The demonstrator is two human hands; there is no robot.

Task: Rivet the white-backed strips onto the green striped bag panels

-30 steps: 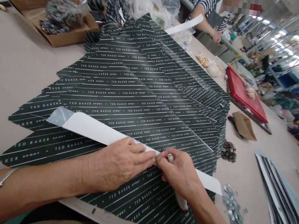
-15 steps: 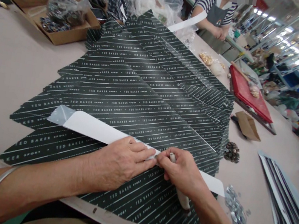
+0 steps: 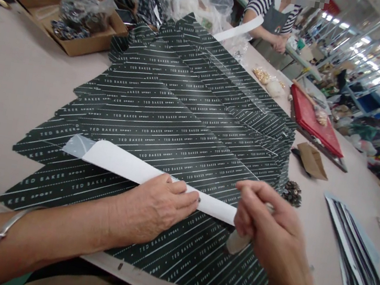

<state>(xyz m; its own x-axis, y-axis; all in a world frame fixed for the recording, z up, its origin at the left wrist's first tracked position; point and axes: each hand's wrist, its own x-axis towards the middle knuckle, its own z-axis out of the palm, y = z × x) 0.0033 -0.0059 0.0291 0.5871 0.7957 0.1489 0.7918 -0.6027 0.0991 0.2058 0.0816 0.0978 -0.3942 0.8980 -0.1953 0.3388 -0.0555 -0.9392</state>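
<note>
A long white strip with rounded ends lies across the dark printed sheets, over a piece of clear plastic film at its left end. My left hand presses on the middle of the strip, fingers bent and held together. A tiny dark spot shows by its fingertips; I cannot make out what it is. My right hand is closed around a pale-handled tool, just above the strip's right part. The tool's working end is hidden, so its kind cannot be told. The hand covers the strip's right end.
Stacked dark printed sheets cover the table's middle. A cardboard box with bagged hardware stands back left. At right are a red board, a brown paper piece, dark small parts and stacked strips. A person stands beyond.
My right hand has lifted away from my left fingertips and moved right with the pale-handled tool in it. My left hand has stayed on the strip.
</note>
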